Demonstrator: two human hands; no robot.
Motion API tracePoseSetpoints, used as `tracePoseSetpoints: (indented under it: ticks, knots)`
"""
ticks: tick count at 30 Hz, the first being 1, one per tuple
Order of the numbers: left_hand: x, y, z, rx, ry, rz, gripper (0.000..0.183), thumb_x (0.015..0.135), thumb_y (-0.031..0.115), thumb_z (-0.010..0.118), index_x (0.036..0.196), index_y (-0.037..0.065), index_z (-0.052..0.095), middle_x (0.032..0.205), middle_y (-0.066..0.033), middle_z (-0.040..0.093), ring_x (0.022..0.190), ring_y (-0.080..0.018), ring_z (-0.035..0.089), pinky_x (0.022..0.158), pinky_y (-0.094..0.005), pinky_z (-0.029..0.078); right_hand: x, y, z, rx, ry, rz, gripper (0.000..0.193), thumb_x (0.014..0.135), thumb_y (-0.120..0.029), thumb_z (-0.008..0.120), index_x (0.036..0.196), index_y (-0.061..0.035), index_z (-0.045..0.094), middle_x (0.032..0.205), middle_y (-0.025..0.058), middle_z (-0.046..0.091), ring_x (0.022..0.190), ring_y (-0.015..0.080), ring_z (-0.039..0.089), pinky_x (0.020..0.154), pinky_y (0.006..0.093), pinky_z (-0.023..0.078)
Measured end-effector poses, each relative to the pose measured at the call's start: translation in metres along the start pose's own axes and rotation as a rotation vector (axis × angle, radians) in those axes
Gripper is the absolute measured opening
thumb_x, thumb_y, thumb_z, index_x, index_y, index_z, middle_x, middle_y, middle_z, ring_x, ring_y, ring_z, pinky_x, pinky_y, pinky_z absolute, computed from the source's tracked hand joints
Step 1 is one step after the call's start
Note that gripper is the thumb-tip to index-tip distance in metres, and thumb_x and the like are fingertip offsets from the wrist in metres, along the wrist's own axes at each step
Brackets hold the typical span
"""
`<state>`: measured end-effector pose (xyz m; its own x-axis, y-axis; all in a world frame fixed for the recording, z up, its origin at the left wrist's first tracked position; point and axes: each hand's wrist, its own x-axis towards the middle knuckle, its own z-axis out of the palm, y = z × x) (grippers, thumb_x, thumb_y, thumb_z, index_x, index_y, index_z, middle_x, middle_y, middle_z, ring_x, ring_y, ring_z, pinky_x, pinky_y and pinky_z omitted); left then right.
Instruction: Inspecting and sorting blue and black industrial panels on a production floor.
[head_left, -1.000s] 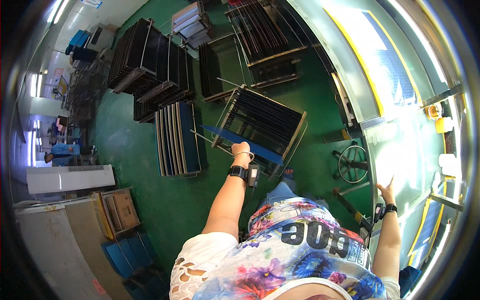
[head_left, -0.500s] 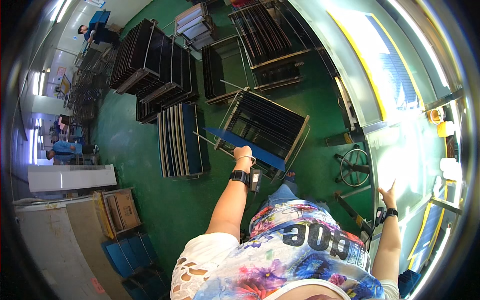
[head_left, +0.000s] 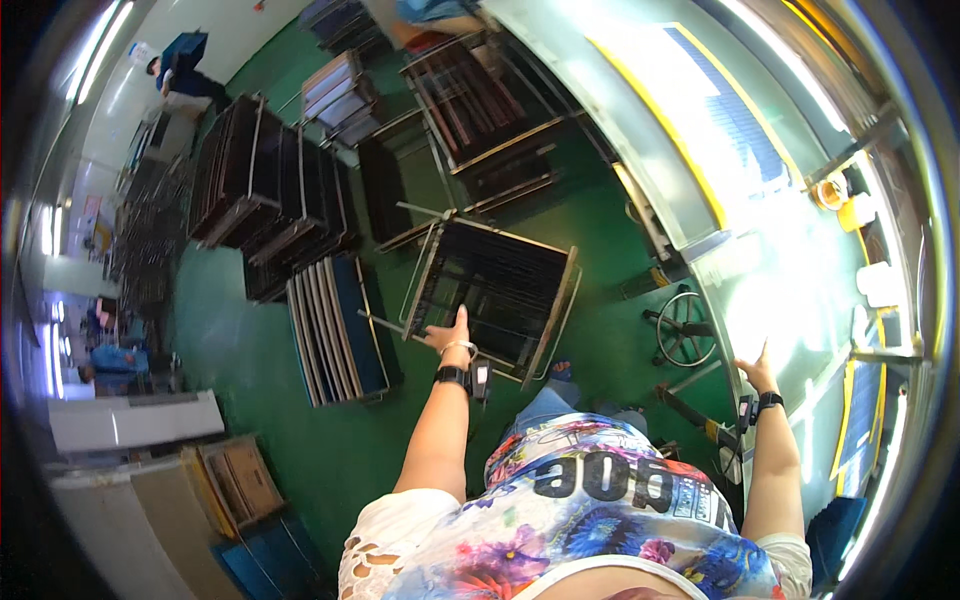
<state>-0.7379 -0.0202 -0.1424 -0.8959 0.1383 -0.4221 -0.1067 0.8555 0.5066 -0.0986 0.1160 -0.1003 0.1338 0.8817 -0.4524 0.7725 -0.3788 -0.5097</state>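
My left hand (head_left: pixel 450 335) is held over the near edge of a wire rack (head_left: pixel 554 310), with the thumb up and the fingers apart. Nothing is in it. Thin dark panels sit in rows inside the rack, which stands on the floor ahead of me. Over to the right, my right hand (head_left: pixel 762 372) rests at the edge of a brightly lit glass-topped table (head_left: pixel 720 265), fingers spread and holding nothing. Glare hides part of the tabletop around it. Each wrist wears a black strap with a small box.
A cart of upright panels (head_left: pixel 330 330) stands left of the rack, with more loaded racks (head_left: pixel 265 190) behind. A wheeled stool base (head_left: pixel 685 328) is beside the table. Yellow-edged blue sheets (head_left: pixel 725 120) and an orange jar (head_left: pixel 828 193) lie along it. A person (head_left: pixel 190 80) carries a blue panel far left.
The blue panel that my left hand gripped above the rack is no longer in it; the fingers have opened. My view has turned a little, and the right hand stays at the table edge.
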Motion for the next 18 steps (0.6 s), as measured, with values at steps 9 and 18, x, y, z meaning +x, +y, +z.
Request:
tracePoseSetpoints:
  ticks: [9,18]
  knots:
    - [-0.002,-0.079,0.018,0.007,-1.034,-0.242,0.044,0.083,0.044,0.054,0.105,0.005,0.052,0.096,-0.0114,0.061,0.082,-0.0318,0.061,0.063,-0.0436,0.048,-0.027,-0.058,0.009,-0.182,0.053,-0.003,0.106,0.057,-0.041,0.078,0.133,0.0055,0.021,0.120,0.0298,0.045,0.113,0.0382,0.044,0.097,0.0382,0.036]
    - [-0.059,0.064,0.081,-0.065,-0.904,0.373,0.021,0.081,0.022,0.060,0.095,0.005,0.060,0.077,-0.0040,0.063,0.061,-0.0103,0.058,0.045,-0.0207,0.040,-0.029,-0.058,0.008,-0.235,0.082,-0.006,0.116,0.057,-0.037,0.080,0.136,0.0022,0.005,0.106,0.0289,0.054,0.099,0.0379,0.054,0.084,0.0395,0.044]
